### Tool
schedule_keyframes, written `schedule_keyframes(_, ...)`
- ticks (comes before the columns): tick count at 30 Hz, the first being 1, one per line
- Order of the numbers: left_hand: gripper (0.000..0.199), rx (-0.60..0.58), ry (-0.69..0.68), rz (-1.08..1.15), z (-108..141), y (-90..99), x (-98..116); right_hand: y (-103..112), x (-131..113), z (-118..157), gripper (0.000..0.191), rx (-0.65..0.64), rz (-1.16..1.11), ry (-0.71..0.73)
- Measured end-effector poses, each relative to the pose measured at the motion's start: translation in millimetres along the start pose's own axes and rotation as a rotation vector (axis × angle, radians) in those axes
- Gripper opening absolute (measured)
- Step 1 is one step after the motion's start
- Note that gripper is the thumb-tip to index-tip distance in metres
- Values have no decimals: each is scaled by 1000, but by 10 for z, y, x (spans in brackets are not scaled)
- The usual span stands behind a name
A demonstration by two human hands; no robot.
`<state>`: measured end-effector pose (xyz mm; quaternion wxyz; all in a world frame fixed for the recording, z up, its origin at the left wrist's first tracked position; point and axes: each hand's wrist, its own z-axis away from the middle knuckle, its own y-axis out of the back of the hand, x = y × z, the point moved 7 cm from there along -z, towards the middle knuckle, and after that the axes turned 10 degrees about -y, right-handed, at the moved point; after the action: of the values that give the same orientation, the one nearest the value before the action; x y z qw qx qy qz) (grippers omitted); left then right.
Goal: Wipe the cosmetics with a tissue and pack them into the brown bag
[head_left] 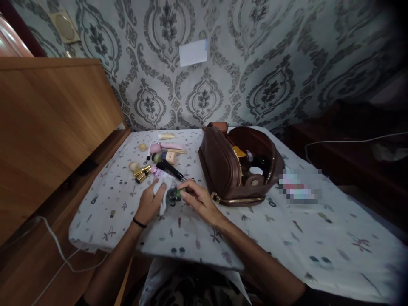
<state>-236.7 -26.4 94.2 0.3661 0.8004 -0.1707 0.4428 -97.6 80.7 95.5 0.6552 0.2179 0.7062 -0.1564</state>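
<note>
My right hand [199, 199] grips a small dark green bottle [174, 195] by its right end, low over the patterned cloth. Close by on the left, my left hand [152, 200] is closed on a white cloth [162, 199], which lies against or just beside the bottle. Beyond both hands are a black-handled makeup brush [172, 169], a beige bottle with a dark band [168, 157], gold lipstick tubes [142, 173] and a pink tube [174, 146]. To the right of my right hand stands an unzipped brown cosmetic bag [219, 165] with several containers inside.
A small cream tube [166, 136] and a little round yellowish pot [142, 147] lie towards the wall. At the left rises a wooden cabinet [54, 140] with a white cable [57, 242] below it. A blurred-out packet [298, 187] lies right of the bag.
</note>
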Motion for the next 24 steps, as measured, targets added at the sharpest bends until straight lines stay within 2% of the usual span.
schedule_keyframes(4,31,133,12,28,11,216,-130,12,-1,-6,27,-5,7,39)
schedule_keyframes(6,36,188,80,82,61,274,-204,18,7,-9,27,2,-9,42)
schedule_keyframes(10,44,209,358,421,179,170,-369,17,1,-9,27,14,-45,44)
schedule_keyframes(12,45,231,406,528,191,127,-367,13,-14,-11,27,16,-63,53)
schedule_keyframes(18,54,327,357,568,168,170,-224,11,58,-67,34,11,-189,-8)
schedule_keyframes(21,56,291,315,519,156,183,-190,14,117,-99,36,19,-217,-25)
schedule_keyframes(24,46,175,209,352,88,180,-169,-29,170,-108,36,-8,-236,-33)
